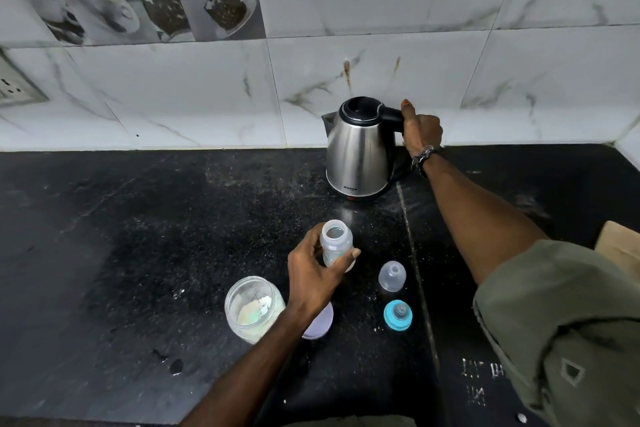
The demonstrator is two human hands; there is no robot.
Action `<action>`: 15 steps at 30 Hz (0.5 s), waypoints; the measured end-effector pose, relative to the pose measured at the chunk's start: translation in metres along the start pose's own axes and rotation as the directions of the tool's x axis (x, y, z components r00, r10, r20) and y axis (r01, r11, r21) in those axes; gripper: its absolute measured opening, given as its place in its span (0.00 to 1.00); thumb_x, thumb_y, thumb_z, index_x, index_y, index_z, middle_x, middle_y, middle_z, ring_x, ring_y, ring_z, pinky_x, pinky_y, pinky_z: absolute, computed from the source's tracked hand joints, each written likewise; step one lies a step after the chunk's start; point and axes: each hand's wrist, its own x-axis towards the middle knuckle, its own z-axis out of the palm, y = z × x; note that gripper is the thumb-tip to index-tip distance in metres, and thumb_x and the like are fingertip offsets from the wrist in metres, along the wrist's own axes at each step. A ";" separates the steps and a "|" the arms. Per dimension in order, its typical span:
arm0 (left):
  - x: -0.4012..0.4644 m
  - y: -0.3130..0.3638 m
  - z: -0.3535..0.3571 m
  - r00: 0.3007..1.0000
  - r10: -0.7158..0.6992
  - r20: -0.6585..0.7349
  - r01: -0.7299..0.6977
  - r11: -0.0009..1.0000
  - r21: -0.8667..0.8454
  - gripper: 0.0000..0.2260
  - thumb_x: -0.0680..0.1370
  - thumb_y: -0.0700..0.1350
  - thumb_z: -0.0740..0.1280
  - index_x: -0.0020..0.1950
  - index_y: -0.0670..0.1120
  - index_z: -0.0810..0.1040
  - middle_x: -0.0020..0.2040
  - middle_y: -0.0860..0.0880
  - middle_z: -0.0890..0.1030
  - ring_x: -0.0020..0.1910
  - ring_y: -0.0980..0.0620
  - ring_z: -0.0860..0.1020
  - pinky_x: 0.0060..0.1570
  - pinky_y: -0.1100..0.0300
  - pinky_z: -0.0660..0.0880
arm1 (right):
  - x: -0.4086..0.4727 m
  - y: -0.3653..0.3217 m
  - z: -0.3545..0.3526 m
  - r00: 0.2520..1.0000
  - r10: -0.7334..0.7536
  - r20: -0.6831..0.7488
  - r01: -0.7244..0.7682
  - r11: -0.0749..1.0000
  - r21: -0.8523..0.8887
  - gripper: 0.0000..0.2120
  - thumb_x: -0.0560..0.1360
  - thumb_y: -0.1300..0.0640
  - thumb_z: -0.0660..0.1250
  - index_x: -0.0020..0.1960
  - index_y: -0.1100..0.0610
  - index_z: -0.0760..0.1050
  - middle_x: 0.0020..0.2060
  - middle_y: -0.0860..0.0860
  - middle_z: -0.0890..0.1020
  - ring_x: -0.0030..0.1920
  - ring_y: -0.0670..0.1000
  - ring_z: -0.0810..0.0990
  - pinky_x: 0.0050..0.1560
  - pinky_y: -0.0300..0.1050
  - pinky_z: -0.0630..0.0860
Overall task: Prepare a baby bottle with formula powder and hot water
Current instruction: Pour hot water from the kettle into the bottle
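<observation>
Two hands busy: right hand [420,130] wrapped round the kettle [360,149] handle at centre frame, left hand [317,274] pinching the open baby bottle [335,243] just below. Narrow mouth, so risk of scalding spill over gripping fingers; possible tipping too.

left hand [313,276]: fingers curled, gripping | right hand [420,130]: extended, fingers wrapped, thumb up

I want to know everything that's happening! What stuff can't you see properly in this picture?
- Kettle, head view: its closed black lid hides any water inside.
- Kettle handle: mostly covered by the right hand.
- Purple lid: mostly hidden under the left hand's wrist.
- Baby bottle: markings too small to read.
- Socket: cut off by the left edge.
</observation>
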 end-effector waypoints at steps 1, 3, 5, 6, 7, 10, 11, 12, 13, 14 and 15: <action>0.000 -0.001 0.000 1.000 -0.001 -0.005 0.002 1.000 0.004 0.22 0.68 0.49 0.82 0.60 0.53 0.81 0.53 0.58 0.86 0.53 0.59 0.84 0.53 0.57 0.82 | -0.002 0.000 0.001 1.000 -0.007 -0.028 0.007 1.000 -0.005 0.30 0.76 0.37 0.60 0.31 0.62 0.74 0.33 0.60 0.79 0.39 0.59 0.78 0.42 0.51 0.72; 0.000 -0.002 0.000 1.000 -0.012 -0.013 0.012 1.000 0.007 0.22 0.68 0.48 0.83 0.60 0.53 0.81 0.53 0.59 0.85 0.53 0.60 0.84 0.53 0.57 0.82 | -0.007 0.003 0.003 0.997 -0.008 -0.071 0.007 1.000 -0.017 0.27 0.77 0.42 0.61 0.34 0.65 0.77 0.32 0.59 0.77 0.38 0.59 0.75 0.38 0.47 0.67; 0.001 -0.002 0.001 1.000 -0.020 -0.009 0.020 1.000 0.009 0.22 0.69 0.46 0.83 0.60 0.54 0.81 0.53 0.59 0.86 0.53 0.59 0.84 0.54 0.55 0.82 | -0.013 0.004 0.004 0.993 0.013 -0.117 -0.013 1.000 -0.003 0.25 0.75 0.44 0.61 0.32 0.64 0.75 0.29 0.59 0.76 0.35 0.59 0.74 0.36 0.46 0.65; 0.002 -0.001 0.002 1.000 -0.025 -0.006 0.025 1.000 0.006 0.22 0.68 0.47 0.83 0.59 0.55 0.80 0.53 0.59 0.86 0.53 0.59 0.84 0.53 0.55 0.82 | -0.016 0.004 0.004 0.989 0.026 -0.143 -0.024 1.000 0.011 0.24 0.74 0.44 0.61 0.30 0.63 0.73 0.27 0.57 0.75 0.34 0.59 0.73 0.34 0.45 0.64; 0.003 0.000 0.002 1.000 -0.030 -0.001 0.030 1.000 -0.002 0.22 0.68 0.49 0.83 0.59 0.56 0.80 0.53 0.60 0.86 0.53 0.59 0.84 0.54 0.54 0.83 | -0.019 0.004 0.005 0.986 0.035 -0.163 -0.032 0.999 0.021 0.24 0.74 0.44 0.61 0.28 0.61 0.70 0.25 0.56 0.73 0.33 0.58 0.72 0.32 0.46 0.63; 0.004 -0.002 0.001 0.999 -0.034 0.003 0.034 0.999 -0.008 0.23 0.67 0.52 0.82 0.60 0.53 0.82 0.53 0.58 0.86 0.53 0.57 0.84 0.54 0.50 0.83 | -0.033 0.006 0.005 0.977 0.061 -0.206 -0.051 0.997 0.051 0.24 0.72 0.45 0.62 0.25 0.60 0.66 0.21 0.52 0.67 0.29 0.56 0.69 0.27 0.45 0.62; 0.004 -0.003 -0.001 0.999 -0.032 0.002 0.032 0.999 -0.005 0.24 0.67 0.52 0.82 0.61 0.51 0.82 0.54 0.58 0.86 0.54 0.58 0.84 0.55 0.50 0.83 | -0.038 0.008 0.005 0.974 0.068 -0.215 -0.055 0.996 0.065 0.24 0.72 0.45 0.63 0.24 0.60 0.65 0.21 0.52 0.65 0.28 0.55 0.67 0.27 0.45 0.61; 0.003 -0.003 -0.003 1.000 -0.025 0.004 0.025 1.000 0.002 0.24 0.68 0.51 0.83 0.61 0.50 0.82 0.54 0.57 0.86 0.54 0.58 0.84 0.55 0.50 0.83 | -0.043 0.010 0.003 0.972 0.068 -0.225 -0.052 0.996 0.077 0.24 0.72 0.46 0.63 0.24 0.59 0.65 0.20 0.51 0.64 0.27 0.55 0.66 0.27 0.46 0.61; 0.002 -0.002 -0.004 1.000 -0.016 0.013 0.016 1.000 0.004 0.24 0.68 0.49 0.83 0.62 0.50 0.82 0.54 0.58 0.86 0.53 0.59 0.84 0.55 0.51 0.82 | -0.047 0.012 -0.001 0.969 0.059 -0.240 -0.040 0.996 0.084 0.24 0.71 0.46 0.64 0.23 0.59 0.65 0.20 0.51 0.63 0.26 0.54 0.66 0.27 0.46 0.61; 0.001 -0.001 -0.005 1.000 -0.010 0.021 0.010 1.000 0.001 0.24 0.68 0.48 0.84 0.62 0.51 0.82 0.54 0.58 0.86 0.53 0.59 0.84 0.55 0.51 0.82 | -0.050 0.014 -0.006 0.967 0.045 -0.252 -0.024 0.996 0.087 0.24 0.71 0.46 0.64 0.22 0.59 0.64 0.19 0.51 0.63 0.25 0.53 0.65 0.28 0.46 0.61; 0.001 0.000 -0.006 1.000 -0.007 0.027 0.008 1.000 -0.006 0.24 0.68 0.48 0.84 0.62 0.51 0.82 0.54 0.58 0.86 0.54 0.59 0.84 0.55 0.51 0.82 | -0.052 0.014 -0.012 0.965 0.027 -0.260 -0.004 0.996 0.090 0.24 0.71 0.47 0.64 0.22 0.58 0.64 0.19 0.51 0.62 0.24 0.53 0.64 0.28 0.46 0.61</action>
